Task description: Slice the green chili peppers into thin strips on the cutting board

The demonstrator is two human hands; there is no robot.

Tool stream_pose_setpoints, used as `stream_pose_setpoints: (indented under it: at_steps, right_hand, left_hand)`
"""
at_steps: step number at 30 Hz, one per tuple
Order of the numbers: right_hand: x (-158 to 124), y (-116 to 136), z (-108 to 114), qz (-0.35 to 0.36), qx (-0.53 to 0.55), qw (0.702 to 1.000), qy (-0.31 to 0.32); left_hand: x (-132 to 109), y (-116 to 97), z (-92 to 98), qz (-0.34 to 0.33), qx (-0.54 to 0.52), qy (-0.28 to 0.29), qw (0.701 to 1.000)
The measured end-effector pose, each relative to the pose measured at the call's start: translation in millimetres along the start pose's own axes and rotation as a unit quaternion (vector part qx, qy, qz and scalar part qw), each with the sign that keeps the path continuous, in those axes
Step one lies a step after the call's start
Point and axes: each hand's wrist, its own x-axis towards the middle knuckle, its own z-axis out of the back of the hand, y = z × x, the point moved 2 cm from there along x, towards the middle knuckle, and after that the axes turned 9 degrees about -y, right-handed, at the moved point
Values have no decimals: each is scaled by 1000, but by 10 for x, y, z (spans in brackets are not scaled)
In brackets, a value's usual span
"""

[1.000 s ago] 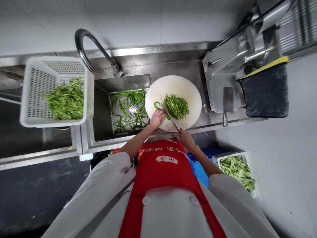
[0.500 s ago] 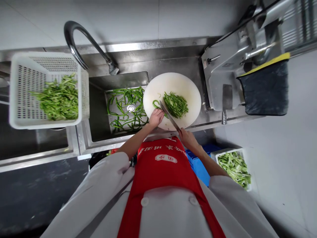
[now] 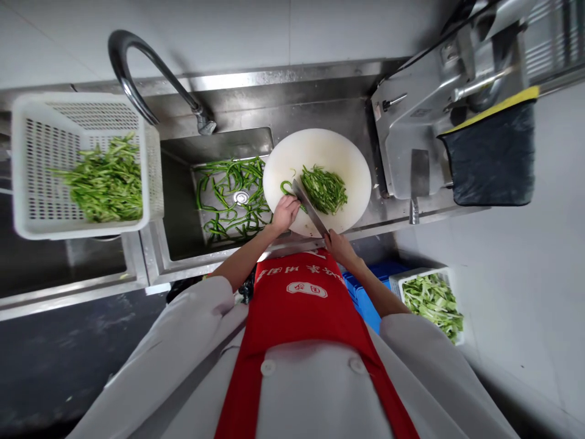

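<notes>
Centrally, from where I stand, a smooth, rounded white cutting board [image 3: 315,141] lies on the steel counter directly before the worker, presumably so that both arms reach it squarely. The left hand [image 3: 286,213], its fingers bent and gripping a slender, glossy, curled green pod [image 3: 285,186], holds it on the board's left part, apparently against rolling. The right hand [image 3: 339,249] is wrapped round the near end of a long, flat steel knife [image 3: 312,212], whose blade slants beside the left fingertips; whether its edge touches the pod I cannot tell. Right of the blade lies a loose heap of thin green slivers [image 3: 323,190], probably set aside for working room. Whole, bending pods [image 3: 244,174] lie in the rectangular steel sink [image 3: 178,210], conveniently near; beyond stands a perforated white plastic basket [image 3: 39,177].
</notes>
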Motion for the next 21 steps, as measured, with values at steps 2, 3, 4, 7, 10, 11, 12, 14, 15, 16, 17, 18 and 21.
stream_pose_setpoints:
  at_steps: [2, 3, 4, 7, 10, 11, 12, 14, 15, 16, 17, 18, 21]
  right_hand:
    - [12, -1, 23, 1, 2, 1000, -1]
    - [3, -9, 45, -1, 0, 1000, -2]
    - [-15, -20, 70, -4, -3, 1000, -2]
    - [-88, -33, 115, -22, -25, 999, 4]
    - [-109, 36, 90, -16, -32, 999, 15]
    - [-95, 70, 76, -12, -29, 999, 17]
    - [-74, 103, 66, -9, -25, 999, 17]
    - [-29, 144, 71, -11, -19, 1000, 17]
    - [-14, 148, 85, -12, -17, 1000, 18]
    - [-6, 142, 106, -11, -15, 1000, 17]
    - [-5, 130, 127, -8, -15, 1000, 15]
    - [-7, 115, 145, -2, -13, 1000, 12]
    - [3, 95, 140, 9, -3, 1000, 3]
  left_hand:
    - [27, 51, 39, -6, 1, 4, 1000]
    - [38, 69, 52, -9, 1, 10, 1000]
    - [47, 81, 60, -12, 0, 16, 1000]
    - [51, 87, 62, -9, -3, 21, 1000]
    - [37, 84, 52, -6, -9, 18, 1000]
    - [32, 87, 49, -9, -9, 17, 1000]
    - [28, 94, 46, -12, -9, 18, 1000]
    - [20, 113, 43, -13, -11, 17, 1000]
    - [17, 122, 40, -11, -13, 16, 1000]
    - [15, 128, 38, -7, -16, 15, 1000]
    - [13, 131, 34, -3, -19, 14, 1000]
    - [11, 129, 31, -1, -21, 13, 1000]
    - [11, 108, 33, -4, -16, 16, 1000]
